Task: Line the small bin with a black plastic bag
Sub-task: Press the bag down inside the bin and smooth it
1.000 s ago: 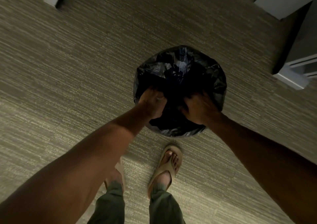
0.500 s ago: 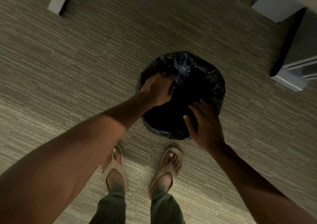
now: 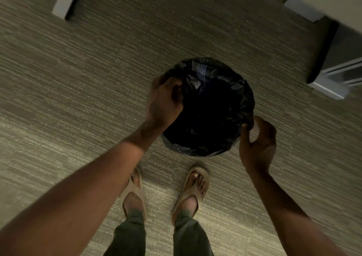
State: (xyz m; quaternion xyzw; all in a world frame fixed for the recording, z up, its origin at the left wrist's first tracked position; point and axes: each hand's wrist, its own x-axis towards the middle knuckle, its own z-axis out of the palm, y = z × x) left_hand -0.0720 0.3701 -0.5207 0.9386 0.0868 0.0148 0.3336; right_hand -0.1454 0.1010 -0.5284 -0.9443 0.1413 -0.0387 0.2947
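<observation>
A small round bin stands on the carpet, fully covered by a black plastic bag [image 3: 213,106] that drapes over its rim and sinks into its dark inside. My left hand [image 3: 166,98] grips the bag's edge at the rim's left side, fingers curled over it. My right hand [image 3: 256,138] pinches the bag's edge at the rim's lower right, thumb and fingers bent around the plastic. The bin's own walls are hidden under the bag.
My two feet in tan sandals [image 3: 195,185] stand on the striped carpet just below the bin. A white furniture corner [image 3: 331,87] juts in at the right, a white leg [image 3: 66,0] at top left, and a pale wall edge at top right.
Both hands came out of the bin's middle and went apart to the rim: left hand to the left side, right hand to the lower right edge. The bag's inside now lies open.
</observation>
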